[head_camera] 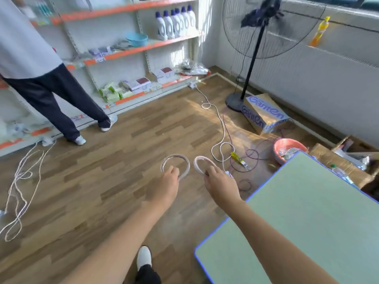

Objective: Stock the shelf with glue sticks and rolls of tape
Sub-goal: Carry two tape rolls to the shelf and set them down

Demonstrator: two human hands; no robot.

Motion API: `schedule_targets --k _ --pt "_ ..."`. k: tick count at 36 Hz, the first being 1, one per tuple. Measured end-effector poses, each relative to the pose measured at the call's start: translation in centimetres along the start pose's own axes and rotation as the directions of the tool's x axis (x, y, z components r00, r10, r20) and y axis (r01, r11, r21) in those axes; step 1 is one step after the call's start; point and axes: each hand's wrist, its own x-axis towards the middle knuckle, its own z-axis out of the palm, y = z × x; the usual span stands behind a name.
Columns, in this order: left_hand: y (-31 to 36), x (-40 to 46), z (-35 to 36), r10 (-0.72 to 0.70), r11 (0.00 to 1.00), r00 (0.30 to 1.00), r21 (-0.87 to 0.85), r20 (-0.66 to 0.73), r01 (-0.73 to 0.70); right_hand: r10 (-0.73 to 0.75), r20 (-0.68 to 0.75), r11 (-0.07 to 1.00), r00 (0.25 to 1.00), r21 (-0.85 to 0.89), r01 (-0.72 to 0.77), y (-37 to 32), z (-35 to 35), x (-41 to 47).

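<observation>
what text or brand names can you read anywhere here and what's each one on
"Ganten": printed in blue, several times, on the cardboard box beside the fan base.
Shelf price tags: too small to read.
Detergent bottles and small boxes on the shelf: labels blurred.
Yellow tag on the floor cable: unreadable.

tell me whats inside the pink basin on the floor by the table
The pink basin holds a jumble of small pale packets, too blurred to identify. The green table corner covers its near side, so what lies there cannot be seen.
</observation>
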Motion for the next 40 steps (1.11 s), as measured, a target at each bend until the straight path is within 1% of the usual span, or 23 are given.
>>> schedule_targets --k 3,5,8,10,13,15,20,24,27,32,35,38,40 --pt "-3.3 2.6 -0.8 -0.059 0.997 0.997 -0.062 -0.056 0.055 -0.032 -0.033 0.999 0.999 0.009 0.032 -2.7 0.0 3.7" --pt "-5.5 4.4 -1.7 -0.070 0.995 0.995 -0.073 -0.072 0.065 -0.047 -0.040 0.999 0.998 0.006 0.047 -4.6 0.2 6.2" --pt "-9.4 7.7 -2.8 -0.078 0.992 0.994 -0.109 -0.081 0.069 -0.027 -0.076 0.999 0.997 0.020 0.029 -7.8 0.3 10.2" --pt "-12.2 10.4 -3.7 -0.078 0.987 0.992 -0.150 -0.099 0.062 -0.024 -0.111 0.999 0.993 0.024 0.027 -10.1 0.1 12.9" --pt "-16.3 14.0 -5.5 -0.054 0.988 0.989 -0.148 -0.140 0.033 0.002 -0.146 1.000 0.989 0.026 0.002 -13.6 -0.7 17.2" --pt "-18.8 16.0 -6.7 -0.052 0.987 0.988 -0.156 -0.144 0.029 0.019 -0.156 1.000 0.988 0.024 -0.015 -15.7 -1.2 19.9" --pt "-23.6 21.7 -8.8 0.000 0.981 0.988 -0.194 -0.154 -0.030 0.077 -0.231 0.997 0.970 0.041 -0.069 -19.5 -2.0 25.7" --pt "-25.6 25.8 -10.2 -0.002 0.978 0.991 -0.207 -0.134 -0.026 0.085 -0.218 0.996 0.972 0.037 -0.079 -20.8 -2.1 30.2" --pt "-26.9 29.1 -10.8 0.010 0.979 0.993 -0.203 -0.116 -0.033 0.099 -0.263 0.995 0.960 0.038 -0.092 -21.3 -2.1 33.8" --pt "-28.1 35.4 -11.9 0.039 0.987 0.995 -0.153 -0.093 -0.053 0.081 -0.294 0.995 0.952 0.085 -0.058 -21.3 -1.6 40.4" --pt "-28.7 40.3 -12.4 0.041 0.989 0.994 -0.139 -0.098 -0.055 0.069 -0.340 0.995 0.938 0.093 -0.040 -20.6 -1.8 45.3" --pt "-29.0 46.4 -13.1 0.037 0.993 0.992 -0.105 -0.122 -0.050 0.064 -0.312 0.997 0.948 0.065 -0.046 -19.0 -2.3 51.1" --pt "-28.9 50.4 -13.9 0.023 0.992 0.993 -0.117 -0.116 -0.037 0.056 -0.313 0.994 0.948 0.106 -0.024 -17.6 -2.5 55.2"
